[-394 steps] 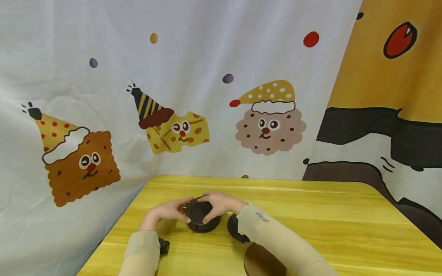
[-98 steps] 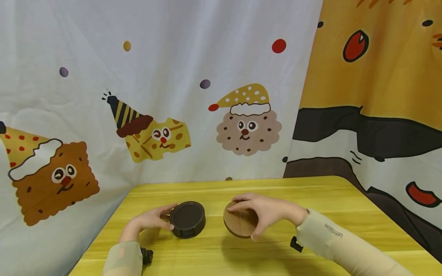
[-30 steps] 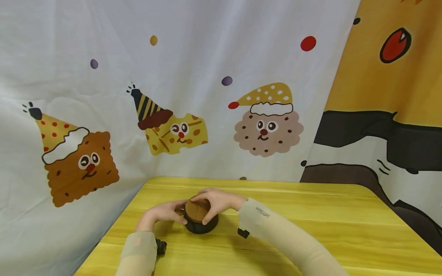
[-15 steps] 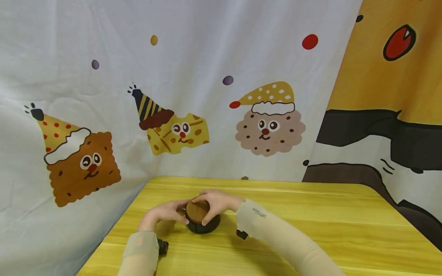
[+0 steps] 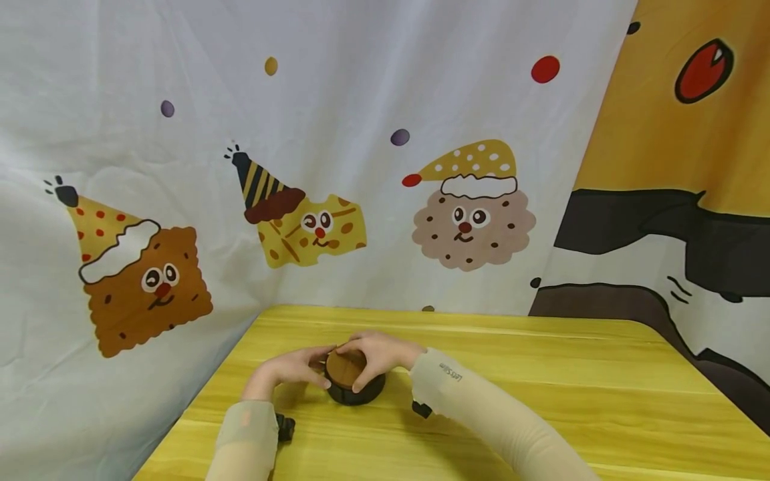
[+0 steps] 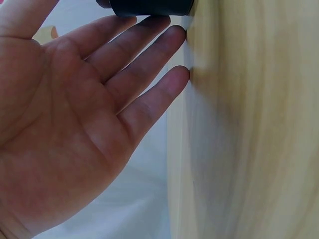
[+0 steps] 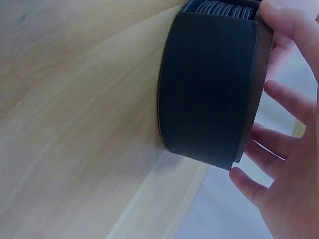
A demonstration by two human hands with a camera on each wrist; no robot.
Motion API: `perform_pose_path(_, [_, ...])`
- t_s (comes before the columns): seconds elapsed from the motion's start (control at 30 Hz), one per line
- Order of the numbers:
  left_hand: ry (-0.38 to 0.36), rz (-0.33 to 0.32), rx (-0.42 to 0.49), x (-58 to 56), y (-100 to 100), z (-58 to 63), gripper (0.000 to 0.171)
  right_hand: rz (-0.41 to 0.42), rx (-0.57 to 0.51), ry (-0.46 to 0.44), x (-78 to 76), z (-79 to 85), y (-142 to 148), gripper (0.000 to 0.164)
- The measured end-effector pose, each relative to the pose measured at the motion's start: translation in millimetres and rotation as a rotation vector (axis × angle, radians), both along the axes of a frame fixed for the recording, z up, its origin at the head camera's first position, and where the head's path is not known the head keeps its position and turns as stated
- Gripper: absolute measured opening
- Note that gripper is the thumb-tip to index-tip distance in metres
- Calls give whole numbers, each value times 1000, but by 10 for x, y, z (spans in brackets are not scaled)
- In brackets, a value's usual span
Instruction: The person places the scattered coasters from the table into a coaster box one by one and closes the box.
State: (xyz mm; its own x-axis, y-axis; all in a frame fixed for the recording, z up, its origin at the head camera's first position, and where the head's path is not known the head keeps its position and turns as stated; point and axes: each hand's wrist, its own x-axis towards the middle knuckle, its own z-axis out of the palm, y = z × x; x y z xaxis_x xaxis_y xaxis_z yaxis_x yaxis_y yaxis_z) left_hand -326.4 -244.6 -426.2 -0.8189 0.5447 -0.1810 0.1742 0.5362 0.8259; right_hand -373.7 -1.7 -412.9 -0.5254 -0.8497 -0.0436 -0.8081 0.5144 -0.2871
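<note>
A round black coaster holder [image 5: 356, 397] stands on the table, with a round wooden coaster [image 5: 346, 369] lying over its top. My right hand [image 5: 381, 353] pinches the wooden coaster's rim between thumb and fingers. Through a slot in the holder's wall, the right wrist view shows the edges of several stacked black coasters [image 7: 224, 9]. On the holder's left side my left hand [image 5: 291, 369] touches the wall with thumb and fingertips. In the left wrist view its fingers [image 6: 144, 55] are nearly straight, fingertips close to the tabletop and the holder's wall.
The yellow wood-grain table [image 5: 541, 374] reaches back to a white curtain [image 5: 373, 87] printed with cartoon biscuits and cheese. A small black wrist camera [image 5: 285, 427] sits under the left sleeve, another wrist camera [image 5: 422, 408] under the right.
Earlier my right hand put a black coaster at the holder, then held the wooden coaster off to the right. It has since brought that onto the holder. The last second shows almost no movement.
</note>
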Motion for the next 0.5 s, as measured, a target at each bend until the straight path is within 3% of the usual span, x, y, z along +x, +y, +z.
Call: perform_pose_path(0.5, [11, -12, -6, -26, -38, -3, 89, -50, -38, -70, -14, 0, 171, 79])
